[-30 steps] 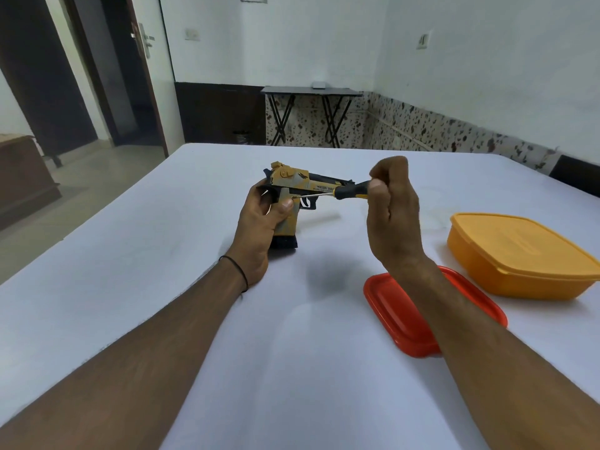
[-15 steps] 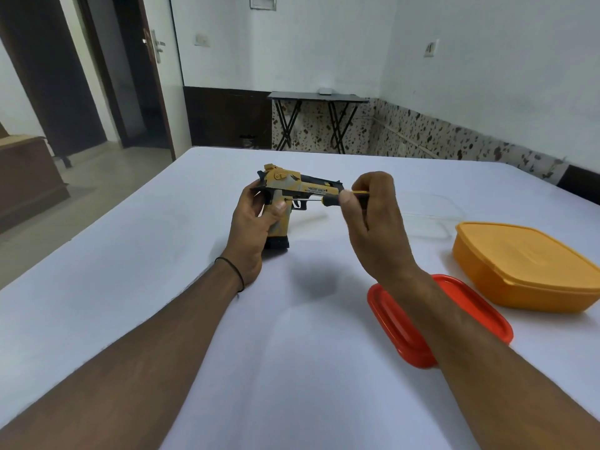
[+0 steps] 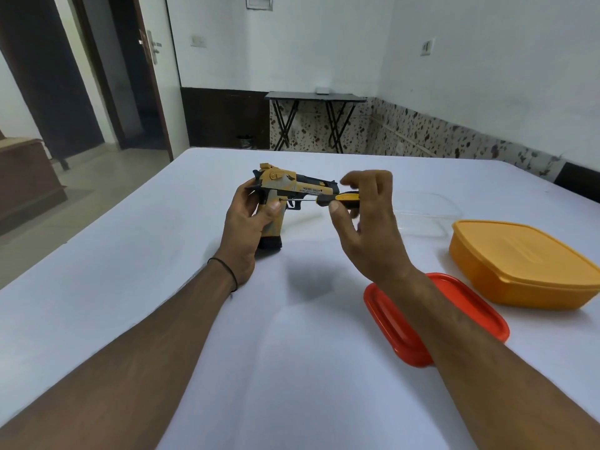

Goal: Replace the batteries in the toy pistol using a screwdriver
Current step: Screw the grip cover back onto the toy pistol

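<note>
Left hand (image 3: 245, 230) grips the pistol (image 3: 311, 189) by its handle, butt down on the counter (image 3: 130, 271). Screwdriver (image 3: 344, 198) lies level, its tip at the handle's side, seemingly in a screw. Right hand (image 3: 370, 235) pinches its handle. Red lid (image 3: 406, 336) and orange box (image 3: 519, 264) lie to the right.

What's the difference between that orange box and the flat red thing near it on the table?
The orange box is deep, with tall walls and a lid on top; the red lid is flat and shallow. The orange box is yellow-orange, the red lid bright red. Nothing covers the orange box, while the right forearm crosses over the red lid and hides part of it. Both are rounded rectangles resting on the white table.
</note>
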